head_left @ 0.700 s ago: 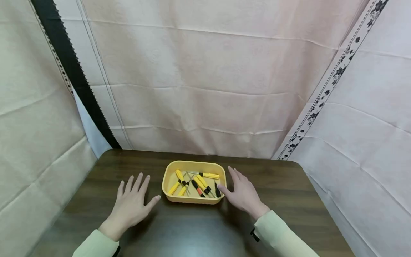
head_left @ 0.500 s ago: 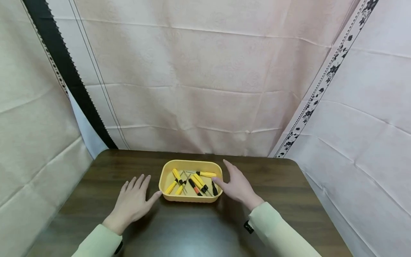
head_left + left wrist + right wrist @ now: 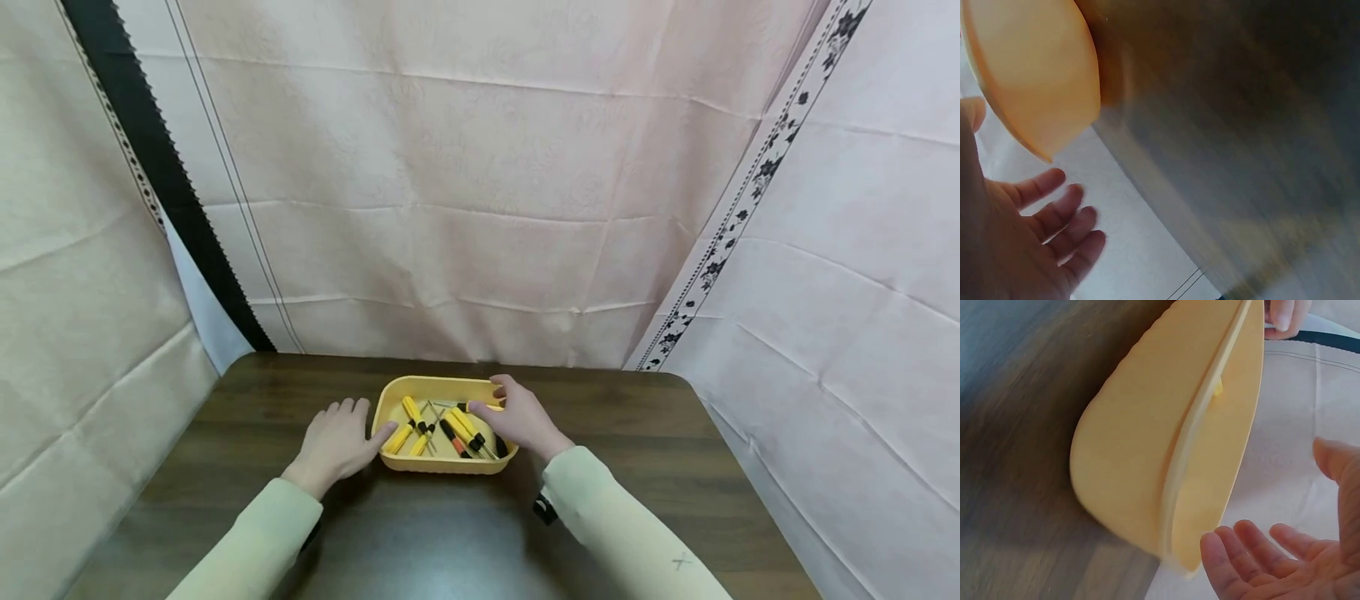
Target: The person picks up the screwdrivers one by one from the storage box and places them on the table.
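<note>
A yellow plastic basket [image 3: 442, 467] stands on the table, holding several screwdrivers. Most have yellow-and-black handles, like the screwdriver [image 3: 412, 409] at the left. A black-and-red screwdriver [image 3: 453, 437] lies mid-basket. My left hand [image 3: 333, 443] is at the basket's left end, its thumb by the rim; contact there is unclear. In the left wrist view its fingers [image 3: 1063, 212] are spread and slightly bent beside the basket. Over the right rim hovers my right hand [image 3: 522, 421], thumb above the screwdrivers. Its fingers [image 3: 1254, 550] are loosely bent in the right wrist view, with nothing between them.
The dark wooden table [image 3: 450, 542] has its far edge just behind the basket. Pale cloth curtains [image 3: 480, 208] hang behind and at both sides. A black band [image 3: 172, 183] runs down the left curtain.
Both hands have moved inward toward the basket. The right hand has gone left over the basket's right rim, its fingers bending more. The left hand has come to the left rim.
</note>
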`<state>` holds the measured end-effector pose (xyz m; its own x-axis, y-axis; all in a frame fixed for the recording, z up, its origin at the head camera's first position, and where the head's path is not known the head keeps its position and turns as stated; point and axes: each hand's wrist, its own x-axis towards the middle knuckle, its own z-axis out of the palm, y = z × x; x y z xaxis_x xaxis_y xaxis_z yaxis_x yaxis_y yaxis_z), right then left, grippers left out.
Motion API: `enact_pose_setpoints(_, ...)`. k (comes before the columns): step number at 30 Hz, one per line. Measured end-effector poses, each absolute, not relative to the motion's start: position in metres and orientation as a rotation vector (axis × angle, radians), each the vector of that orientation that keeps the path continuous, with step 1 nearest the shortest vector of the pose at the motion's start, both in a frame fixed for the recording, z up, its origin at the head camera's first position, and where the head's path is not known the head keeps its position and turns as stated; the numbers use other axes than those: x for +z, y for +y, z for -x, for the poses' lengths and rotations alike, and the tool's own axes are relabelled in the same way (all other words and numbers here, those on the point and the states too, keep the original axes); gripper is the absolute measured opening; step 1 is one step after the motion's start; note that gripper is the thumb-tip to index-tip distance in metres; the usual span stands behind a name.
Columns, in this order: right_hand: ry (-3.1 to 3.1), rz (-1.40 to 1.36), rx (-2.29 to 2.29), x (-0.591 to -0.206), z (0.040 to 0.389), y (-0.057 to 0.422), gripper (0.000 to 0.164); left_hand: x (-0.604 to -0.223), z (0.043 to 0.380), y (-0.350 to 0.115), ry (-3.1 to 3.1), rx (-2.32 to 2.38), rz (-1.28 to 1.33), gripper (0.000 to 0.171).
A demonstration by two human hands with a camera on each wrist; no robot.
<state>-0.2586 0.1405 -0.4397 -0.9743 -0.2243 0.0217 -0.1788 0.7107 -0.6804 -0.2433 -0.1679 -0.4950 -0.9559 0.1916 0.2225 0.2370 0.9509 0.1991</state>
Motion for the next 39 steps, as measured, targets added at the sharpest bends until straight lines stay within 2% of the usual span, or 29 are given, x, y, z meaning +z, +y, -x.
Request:
enact_pose_setpoints(12,2.684,0.276,-1.159,-0.455,0.274,0.121,0.075,-0.502,0.255,-0.157,-3.036,-0.362,0.367,0.056)
enact_pose_setpoints(19,2.632,0.3,-1.173,-0.467,0.282,0.123,0.067,-0.5,0.246,-0.15,-3.055,-0.369,0.342,0.055)
enact_pose_setpoints(29,2.689,0.277,-1.011,-0.473,0.291,0.109,0.041,-0.502,0.253,-0.153,-3.039,-0.357,0.346,0.051)
enact_pose_setpoints(31,2.724,0.274,-0.965,-0.475,0.292,0.108,0.034,-0.502,0.255,-0.154,-3.049,-0.373,0.341,0.048)
enact_pose_setpoints(34,2.778,0.303,-0.917,-0.477,0.293,0.107,0.013,-0.502,0.256,-0.155,-3.059,-0.383,0.345,0.046)
enact_pose_setpoints(39,2.789,0.329,-0.873,-0.481,0.295,0.107,0.042,-0.502,0.256,-0.157,-3.064,-0.381,0.348,0.044)
